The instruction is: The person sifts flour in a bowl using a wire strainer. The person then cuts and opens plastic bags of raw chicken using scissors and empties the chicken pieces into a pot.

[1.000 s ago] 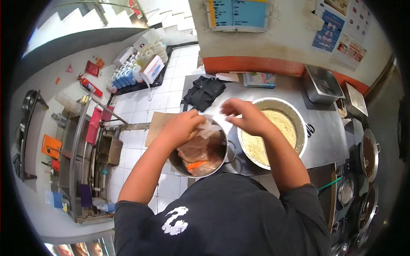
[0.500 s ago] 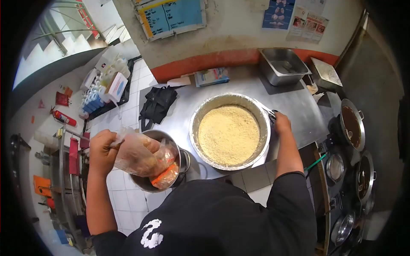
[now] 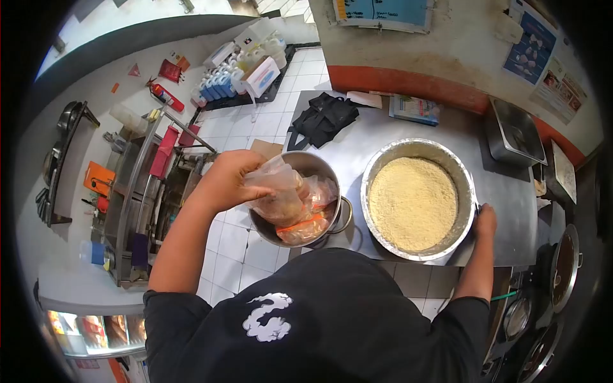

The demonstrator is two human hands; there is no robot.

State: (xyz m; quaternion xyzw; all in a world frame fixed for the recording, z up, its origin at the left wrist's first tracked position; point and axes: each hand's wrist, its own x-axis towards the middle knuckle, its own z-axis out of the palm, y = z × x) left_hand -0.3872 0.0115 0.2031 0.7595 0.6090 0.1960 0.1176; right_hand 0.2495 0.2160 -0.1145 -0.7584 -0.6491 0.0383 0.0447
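Note:
My left hand (image 3: 233, 182) is closed on the top of a clear plastic bag (image 3: 276, 195) with pale pinkish contents, perhaps raw meat. The bag hangs into a deep metal pot (image 3: 334, 175) at the table's left edge. More bagged pieces with orange markings (image 3: 303, 231) lie in the pot. To the right stands a wide metal basin (image 3: 465, 237) of pale yellow, crumbly flour-like powder (image 3: 414, 203). My right hand (image 3: 485, 221) is closed beside the basin's right rim, around a small dark thing mostly hidden by the fingers.
On the steel table (image 3: 348, 150) lie a black bag (image 3: 324, 118) and a printed packet (image 3: 415, 110). A steel food pan (image 3: 514, 137) stands at the back right. Pans of dark liquid (image 3: 563, 268) are at far right; bottles (image 3: 220, 86) stand on the floor at left.
The view has swung left, shifting everything rightward in the picture. My left hand has brought the bag lower, further into the pot. My right hand stays closed beside the basin.

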